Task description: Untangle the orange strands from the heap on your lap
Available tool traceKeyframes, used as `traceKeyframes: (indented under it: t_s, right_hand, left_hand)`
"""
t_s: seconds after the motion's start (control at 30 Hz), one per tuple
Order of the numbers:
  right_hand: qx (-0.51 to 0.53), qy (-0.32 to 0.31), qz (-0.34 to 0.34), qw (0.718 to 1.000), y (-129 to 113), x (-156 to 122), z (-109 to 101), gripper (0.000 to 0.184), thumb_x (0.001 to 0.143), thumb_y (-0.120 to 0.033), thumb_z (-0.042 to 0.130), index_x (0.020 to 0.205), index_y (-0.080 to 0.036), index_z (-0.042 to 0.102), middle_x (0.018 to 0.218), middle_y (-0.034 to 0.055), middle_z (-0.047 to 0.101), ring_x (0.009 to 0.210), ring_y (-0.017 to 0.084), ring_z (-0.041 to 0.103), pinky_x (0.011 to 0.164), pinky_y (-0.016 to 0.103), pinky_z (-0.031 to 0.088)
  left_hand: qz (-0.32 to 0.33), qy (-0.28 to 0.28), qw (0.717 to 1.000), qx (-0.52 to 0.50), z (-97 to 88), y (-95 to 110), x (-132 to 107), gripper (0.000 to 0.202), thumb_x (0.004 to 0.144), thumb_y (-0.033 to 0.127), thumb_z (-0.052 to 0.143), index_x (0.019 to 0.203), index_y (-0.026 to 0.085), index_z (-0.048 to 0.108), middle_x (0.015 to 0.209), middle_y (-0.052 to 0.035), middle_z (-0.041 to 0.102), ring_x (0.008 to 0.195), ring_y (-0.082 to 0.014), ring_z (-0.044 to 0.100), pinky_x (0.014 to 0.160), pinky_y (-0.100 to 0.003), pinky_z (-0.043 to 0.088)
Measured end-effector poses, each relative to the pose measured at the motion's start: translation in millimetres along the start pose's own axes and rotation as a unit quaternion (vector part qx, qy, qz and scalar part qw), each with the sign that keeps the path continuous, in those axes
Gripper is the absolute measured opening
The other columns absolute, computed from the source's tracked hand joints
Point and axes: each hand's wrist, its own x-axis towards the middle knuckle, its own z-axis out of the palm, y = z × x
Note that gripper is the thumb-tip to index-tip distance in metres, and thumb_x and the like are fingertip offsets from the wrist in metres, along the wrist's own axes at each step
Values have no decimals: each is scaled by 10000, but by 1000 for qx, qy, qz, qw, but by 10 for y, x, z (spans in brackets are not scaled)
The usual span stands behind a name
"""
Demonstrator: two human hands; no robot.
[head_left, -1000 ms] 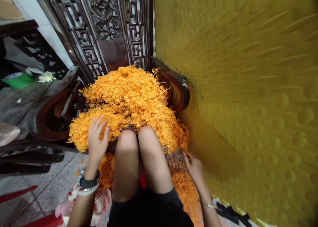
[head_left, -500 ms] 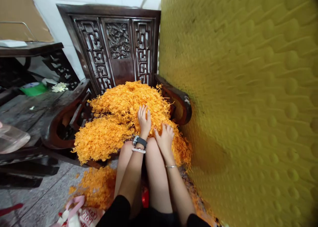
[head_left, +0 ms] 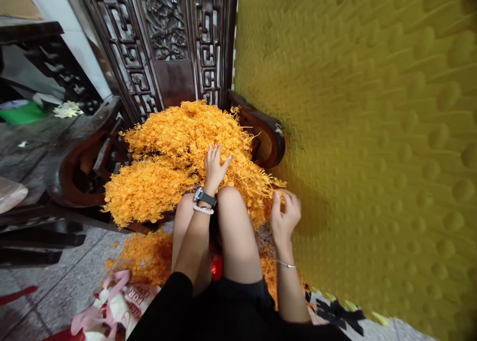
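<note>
A big heap of orange plastic flower strands (head_left: 201, 127) lies on the seat of a dark carved wooden chair (head_left: 175, 82), in front of my knees. My left hand (head_left: 214, 167), with a watch and a bead bracelet on its wrist, rests on the heap with its fingers spread. Off the heap's right side, my right hand (head_left: 286, 212) has its fingers curled and closed round the end of some strands, which stretch from the heap to the fingertips. The exact pinch is partly hidden behind the hand.
A yellow textured foam mat (head_left: 354, 132) stands upright along the right side. Loose orange pieces (head_left: 145, 256) lie on the floor near a printed bag with pink handles (head_left: 119, 281). At left, a dark wooden table (head_left: 22, 152) holds a green roll (head_left: 22, 111) and pale flowers (head_left: 67, 109).
My right hand has moved right, away from the heap's middle, drawing out orange strands in its fingers. The left hand stays on the heap. My view has tilted down.
</note>
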Motion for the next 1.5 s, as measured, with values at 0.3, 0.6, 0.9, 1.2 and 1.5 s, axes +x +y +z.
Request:
traceKeyframes:
  t_s: [0.3,0.6,0.9,1.2,1.5]
  right_hand:
    - [37,148,12,988,-128,-28,-348,252,882,-311,446,908,-146,635,868,100,627,854,206,583,797,350,437]
    - [207,241,117,941,-470,37,-371,266,870,-378,456,885,-156,602,835,69,611,725,172,601,720,343,489]
    - [472,108,267,833,-445,192,-620,225,754,-391,607,815,-176,589,677,-14,573,554,114,588,558,282,506]
    - [369,-209,-14,906,-309,130,-899,538,738,-688,459,680,-203,686,699,58,641,797,241,618,842,444,456]
    - [365,-174,201,892,22,52,-453,288,757,-493,610,829,-215,636,908,35,679,883,189,613,839,331,471]
  left_hand:
    - [-3,1,999,-53,43,35,-16,680,829,534,506,1354,112,413,1445,-160,386,1384,-246,261,1137,-394,224]
    - [-25,49,992,-112,-26,69,-11,605,911,558,256,1231,136,548,1346,-141,515,1267,-213,454,1066,-360,342]
    - [217,24,975,-36,-339,457,-204,658,674,630,627,1243,307,559,1417,-33,445,1206,-297,415,1076,-490,228]
    - [295,-31,951,-87,-163,716,-336,199,877,265,526,987,287,690,1047,2,711,966,-191,584,1022,-474,332]
    - [309,-63,902,-294,-284,1251,-704,237,906,197,473,1030,199,674,999,-36,730,938,-143,661,929,-379,491]
